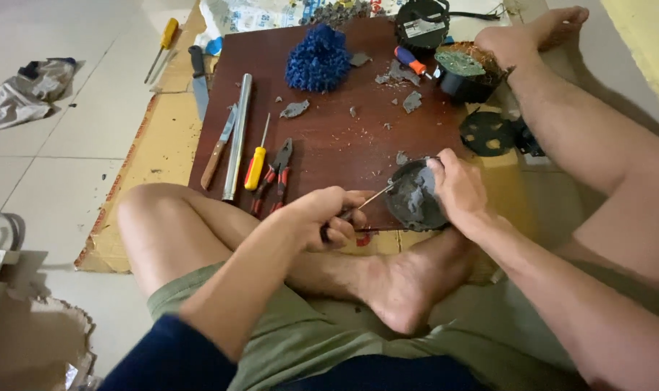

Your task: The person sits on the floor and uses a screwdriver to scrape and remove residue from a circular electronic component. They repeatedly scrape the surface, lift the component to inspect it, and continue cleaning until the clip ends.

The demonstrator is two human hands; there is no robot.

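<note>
Sat cross-legged; left hand (326,217) fisted around a thin screwdriver (366,203), tip touching a round grey part (415,199) clamped by right hand (456,188) fingers over brown board (329,137).

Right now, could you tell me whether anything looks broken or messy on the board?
Yes: grey fragments lie scattered across the brown board, and the round grey part the right hand holds looks chipped where the left hand pries with a tool.

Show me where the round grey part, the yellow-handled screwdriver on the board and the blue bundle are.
round grey part (415,199): head view, on its grey inner face.
yellow-handled screwdriver (255,167): head view, on the yellow handle.
blue bundle (317,61): head view, on the middle of the heap.
</note>
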